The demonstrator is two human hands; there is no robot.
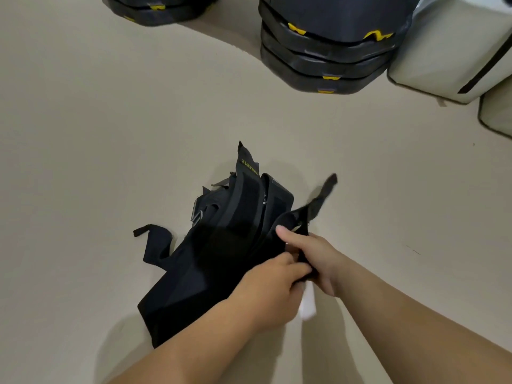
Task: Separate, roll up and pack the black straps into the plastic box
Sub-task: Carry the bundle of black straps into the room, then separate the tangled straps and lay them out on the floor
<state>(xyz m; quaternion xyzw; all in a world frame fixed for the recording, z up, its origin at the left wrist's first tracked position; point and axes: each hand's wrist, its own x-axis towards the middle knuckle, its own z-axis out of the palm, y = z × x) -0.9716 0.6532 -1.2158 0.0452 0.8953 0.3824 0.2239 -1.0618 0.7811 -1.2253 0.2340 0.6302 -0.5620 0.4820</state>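
A tangled bundle of black straps [221,245] with yellow lettering and a metal buckle lies on the beige floor in the lower middle of the head view. My left hand [273,289] grips the bundle's right edge. My right hand [310,256] pinches one narrow black strap [318,200], whose blurred free end rises up and to the right. Another strap end [155,239] curls out to the left on the floor. A small white object [308,303] shows below my hands. Which container is the plastic box I cannot tell.
A stack of black cases with yellow latches [329,51] stands at the top right. Another black case [155,9] is at the top left. Pale grey-white bins [448,51] stand at the right edge. Bare beige floor [97,134] surrounds the straps.
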